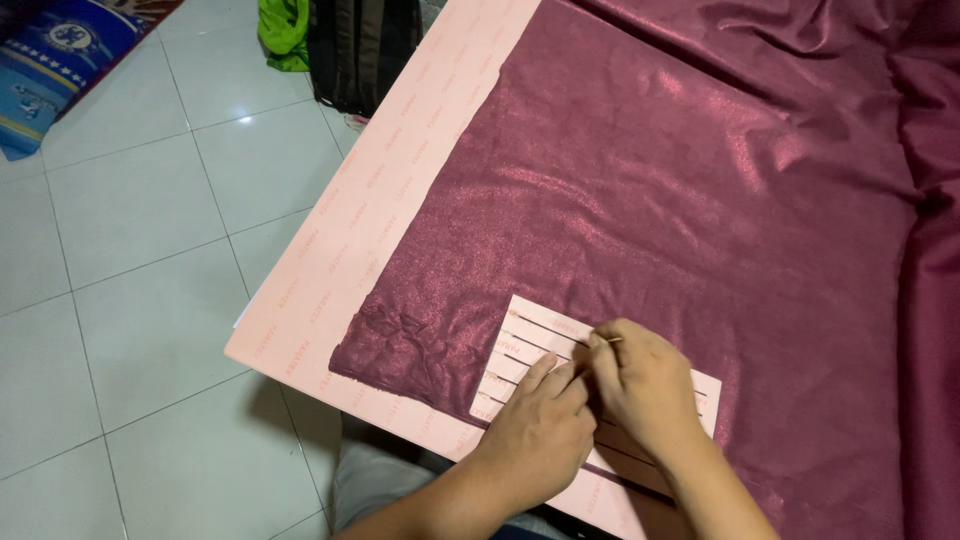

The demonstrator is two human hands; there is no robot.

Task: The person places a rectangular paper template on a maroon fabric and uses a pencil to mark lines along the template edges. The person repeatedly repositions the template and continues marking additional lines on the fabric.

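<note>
Seen from the head camera, a person bends over a pale pink board (345, 250) that serves as a worktop, with a sheet of shimmering maroon fabric (680, 200) spread across most of it. Near the fabric's lower edge lies a pink slotted template (530, 335), a small card cut with several long parallel slits through which the dark cloth shows.

The left hand (535, 435) lies flat, fingers stretched and unclenched, pressing on the card, apparently to keep it from sliding on the slippery cloth. The right hand (645, 385) is closed in a pinch around a thin pin (608, 341), a slim pale sliver held between thumb and forefinger just above the upper slits; whether its tip touches the card cannot be made out.

The fabric lies mostly smooth, puckering into small creases at its lower left corner and bunching into folds at the right. Beyond the board stretches a white tiled floor (130, 300), with a dark bag (360, 50) and a green cloth (283, 30) well apart at the top.
</note>
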